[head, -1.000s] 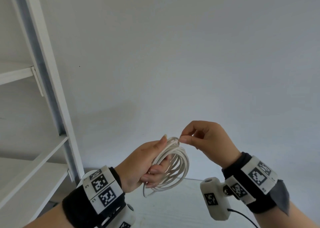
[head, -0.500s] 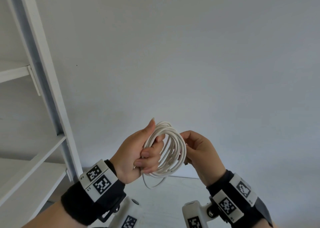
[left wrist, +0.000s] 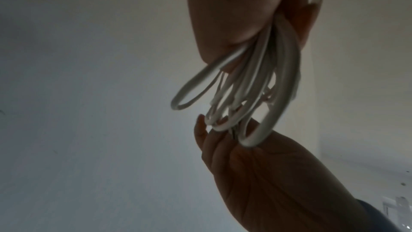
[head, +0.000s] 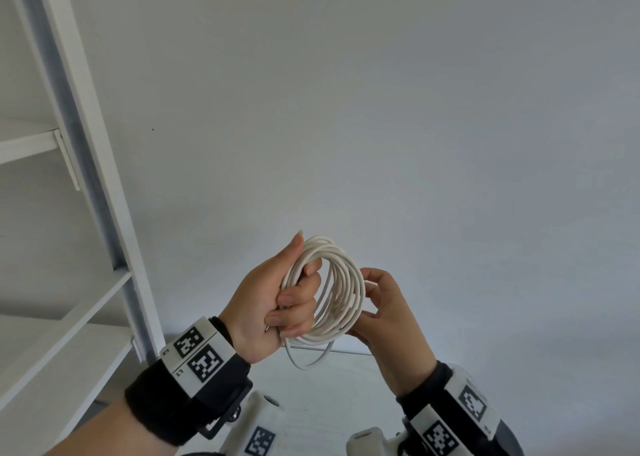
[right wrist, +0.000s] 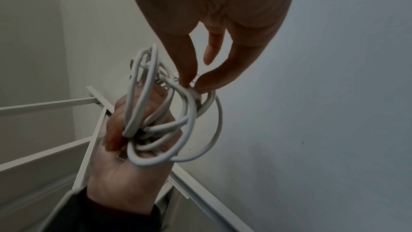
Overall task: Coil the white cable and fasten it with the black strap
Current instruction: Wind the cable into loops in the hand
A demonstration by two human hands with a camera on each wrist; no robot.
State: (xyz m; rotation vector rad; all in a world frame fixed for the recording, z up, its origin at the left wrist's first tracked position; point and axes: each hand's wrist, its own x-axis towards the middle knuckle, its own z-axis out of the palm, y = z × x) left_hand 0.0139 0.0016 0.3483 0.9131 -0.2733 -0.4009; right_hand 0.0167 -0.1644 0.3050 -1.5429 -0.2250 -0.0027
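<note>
Left hand (head: 273, 303) is curled into a fist around one side of the coiled thin white round cable (head: 337, 298), thumb up along the top of the loops, fingers wrapped through the middle of the coil. The coil is held in the air in front of the plain grey-white wall (head: 381, 109), above the near white tabletop (head: 329, 400), several loops stacked loosely, one slack loop hanging lower than the rest. Right hand (head: 388, 313) is at the right side of the coil, thumb and forefinger pinching the cable there; in the right wrist view the fingertips (right wrist: 189, 78) close on a strand at the coil's edge, other fingers relaxed and apart. In the left wrist view the loops (left wrist: 249, 85) fan out from the left fist down to the right hand's (left wrist: 263, 165) fingers, which touch the loop ends. White metal shelf rack (head: 86, 165) stands at the left, against the wall. Both wrists carry black bands with white marker blocks (head: 197, 351). Black strap cannot be made out in any view.
</note>
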